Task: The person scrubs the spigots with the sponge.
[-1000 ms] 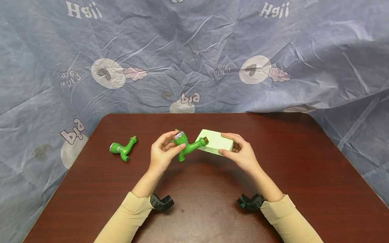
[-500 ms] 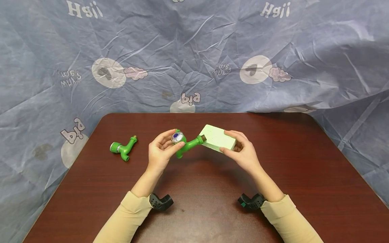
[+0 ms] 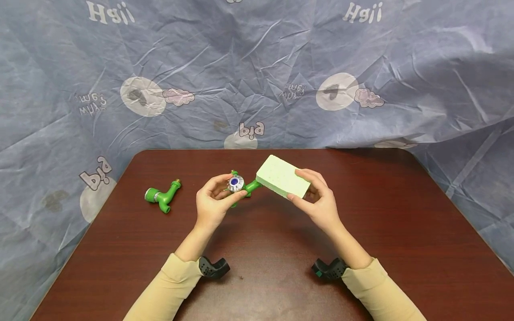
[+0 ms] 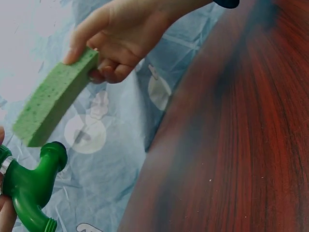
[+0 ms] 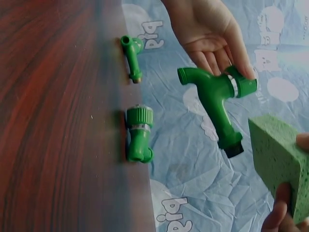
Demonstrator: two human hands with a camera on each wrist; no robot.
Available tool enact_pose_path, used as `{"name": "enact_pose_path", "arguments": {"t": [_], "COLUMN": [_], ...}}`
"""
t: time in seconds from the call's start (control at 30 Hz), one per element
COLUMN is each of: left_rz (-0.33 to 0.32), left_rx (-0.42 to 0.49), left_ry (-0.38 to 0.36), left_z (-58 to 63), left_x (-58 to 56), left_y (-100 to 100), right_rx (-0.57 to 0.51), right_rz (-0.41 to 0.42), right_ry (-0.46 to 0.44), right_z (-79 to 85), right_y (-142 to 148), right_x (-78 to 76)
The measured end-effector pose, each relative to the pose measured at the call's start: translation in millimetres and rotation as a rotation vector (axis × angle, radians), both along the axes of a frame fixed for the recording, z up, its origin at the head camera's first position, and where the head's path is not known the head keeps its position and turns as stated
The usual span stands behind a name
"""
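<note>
My left hand [image 3: 213, 200] pinches a green plastic faucet [image 3: 252, 186] by its knob, whose blue-centred silver cap faces up in the head view. The faucet is held above the table, its inlet end pointing at the sponge. My right hand [image 3: 320, 199] grips a pale green block sponge [image 3: 282, 175] by its right end, thumb on the near side. In the head view the sponge covers the inlet end. The right wrist view shows a narrow gap between the sponge [image 5: 275, 150] and the dark inlet of the faucet [image 5: 215, 99].
A second green faucet [image 3: 162, 196] lies on the left of the dark red wooden table [image 3: 401, 232]. The right wrist view shows two faucets on the table, one upper [image 5: 131, 60] and one lower [image 5: 140, 133]. A blue-grey printed cloth [image 3: 257, 80] hangs behind the table.
The left hand has turned the faucet so its knob cap faces the head camera. The right hand has raised and tilted the sponge, which now overlaps the inlet end.
</note>
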State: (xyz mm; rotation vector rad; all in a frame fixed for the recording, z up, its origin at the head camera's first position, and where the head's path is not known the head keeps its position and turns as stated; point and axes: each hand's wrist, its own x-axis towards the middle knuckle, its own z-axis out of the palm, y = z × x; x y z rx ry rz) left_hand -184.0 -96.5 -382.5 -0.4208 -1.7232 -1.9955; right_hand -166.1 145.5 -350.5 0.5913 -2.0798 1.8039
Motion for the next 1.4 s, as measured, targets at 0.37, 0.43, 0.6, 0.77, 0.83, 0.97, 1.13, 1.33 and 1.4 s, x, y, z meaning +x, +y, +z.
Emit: {"name": "enact_pose_path", "arguments": {"t": [0.37, 0.43, 0.6, 0.77, 0.83, 0.97, 1.13, 1.33, 1.4], "left_rz": [-0.012, -0.013, -0.007, -0.017, -0.019, -0.013, -0.028, -0.002, 0.010], "left_rx": [0.003, 0.002, -0.011, -0.052, -0.086, -0.144, -0.152, -0.138, -0.134], "left_ry": [0.024, 0.013, -0.017, -0.008, -0.011, -0.003, 0.033, 0.017, 0.011], "left_z": [-1.7, -2.1, 0.6, 15.8, 20.5, 21.2, 19.6, 21.1, 21.9], "left_x": [2.3, 2.5, 4.5, 16.5, 21.0, 24.2, 23.4, 23.2, 23.1], "left_y": [4.1, 4.4, 5.7, 9.2, 10.5, 12.3, 13.4, 11.6, 10.6], "right_rx": [0.235, 0.250, 0.223, 0.214, 0.230, 0.267, 0.269, 0.240, 0.218], "right_rz": [-0.039, -0.074, -0.137, -0.120, -0.085, -0.014, -0.042, -0.150, -0.174], "right_ry": [0.158, 0.175, 0.172, 0.149, 0.136, 0.109, 0.147, 0.201, 0.200], "right_z": [-2.9, -3.7, -4.2, -2.6, -2.3, -3.8, -4.7, -2.3, -2.0], "right_y": [-10.5, -11.2, -11.9, -11.1, -10.6, -10.3, -11.6, -12.4, -10.7], "right_x": [7.5, 7.1, 6.5, 7.2, 7.2, 7.3, 7.8, 7.7, 6.4]}}
